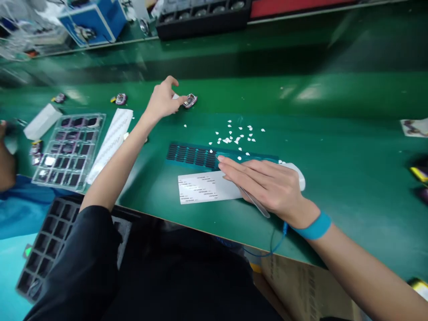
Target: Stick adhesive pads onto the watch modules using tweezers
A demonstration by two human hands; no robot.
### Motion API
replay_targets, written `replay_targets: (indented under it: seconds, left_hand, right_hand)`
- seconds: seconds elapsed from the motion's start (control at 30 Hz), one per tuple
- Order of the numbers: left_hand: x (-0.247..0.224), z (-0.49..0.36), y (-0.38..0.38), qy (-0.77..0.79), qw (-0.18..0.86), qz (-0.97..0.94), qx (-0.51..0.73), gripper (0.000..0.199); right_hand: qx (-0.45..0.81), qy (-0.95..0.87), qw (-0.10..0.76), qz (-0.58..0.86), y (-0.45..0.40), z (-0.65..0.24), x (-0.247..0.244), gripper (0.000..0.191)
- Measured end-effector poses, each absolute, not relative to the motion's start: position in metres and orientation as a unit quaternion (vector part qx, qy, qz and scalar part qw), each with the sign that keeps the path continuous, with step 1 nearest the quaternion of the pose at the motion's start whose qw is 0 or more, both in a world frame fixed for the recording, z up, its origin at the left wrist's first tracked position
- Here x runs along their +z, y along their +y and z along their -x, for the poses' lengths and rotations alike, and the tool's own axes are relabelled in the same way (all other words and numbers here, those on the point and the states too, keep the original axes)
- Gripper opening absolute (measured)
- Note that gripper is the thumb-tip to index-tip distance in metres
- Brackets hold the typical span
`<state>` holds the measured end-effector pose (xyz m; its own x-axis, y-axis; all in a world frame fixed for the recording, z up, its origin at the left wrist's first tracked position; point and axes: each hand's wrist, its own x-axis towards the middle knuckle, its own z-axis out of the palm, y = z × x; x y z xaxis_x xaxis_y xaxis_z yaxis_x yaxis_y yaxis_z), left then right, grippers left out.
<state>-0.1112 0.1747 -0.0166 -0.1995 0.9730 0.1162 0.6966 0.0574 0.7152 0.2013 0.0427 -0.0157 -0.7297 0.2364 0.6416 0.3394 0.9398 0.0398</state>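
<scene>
My left hand is over the bench, thumb and forefinger apart. Its thumb tip touches or overlaps the edge of a small purple-rimmed electronic part; a whitish patch shows between the fingers, too small to name. My right hand, with a blue band at the wrist, is closed around metal tweezers. Their tips are at a teal sheet with rows of black strips. Below this sheet lies a white printed strip, partly under my right hand. Several small white tabs are scattered beyond the sheet.
To the left are a clear compartment tray of dark parts, a white patterned strip and a white block. Another person's arm is at the far left. A blue cord hangs over the bench edge. A blue box stands behind.
</scene>
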Motion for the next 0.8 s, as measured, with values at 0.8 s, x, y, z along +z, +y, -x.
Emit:
replay_targets:
  seconds: [0.8]
  left_hand:
    - [-0.009, 0.203, 0.052, 0.691, 0.175, -0.682, 0.164, 0.04]
  right_hand:
    - [-0.107, -0.918, 0.343, 0.171, 0.044, -0.197, -0.02, 0.026]
